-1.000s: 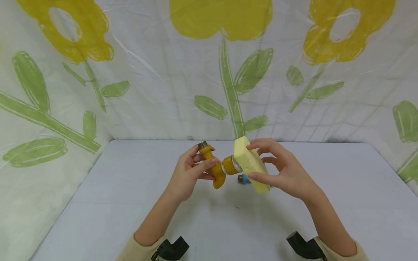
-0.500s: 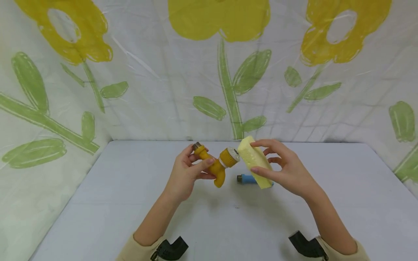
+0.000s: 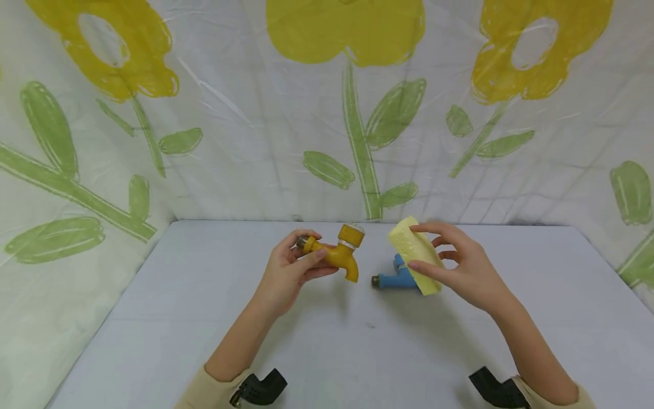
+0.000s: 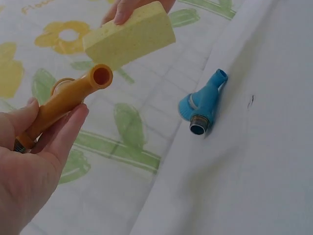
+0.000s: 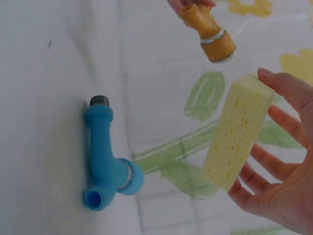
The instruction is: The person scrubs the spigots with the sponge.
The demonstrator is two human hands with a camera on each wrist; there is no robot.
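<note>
My left hand (image 3: 286,272) grips a yellow-orange faucet (image 3: 339,255) by its threaded inlet end, thumb on the near side. The faucet's ribbed knob points up and its spout curves down. In my right hand (image 3: 465,272) a pale yellow sponge (image 3: 416,255) is pinched between thumb and fingers, tilted, apart from the faucet. Behind the sponge, a blue faucet (image 3: 393,281) lies on the table, partly hidden in the head view. The left wrist view shows the open spout of the yellow-orange faucet (image 4: 63,105); the sponge's pores show in the right wrist view.
A white-covered table (image 3: 204,318) spreads under both hands. Behind it hangs a white sheet (image 3: 230,170) printed with yellow flowers and green leaves. A small dark mark (image 3: 370,325) shows on the table cover. Black camera mounts (image 3: 263,388) sit at both wrists.
The sponge has come away from the faucet's knob and moved right with my right hand. My left hand has turned the faucet so its knob points up. More of the blue faucet shows.
</note>
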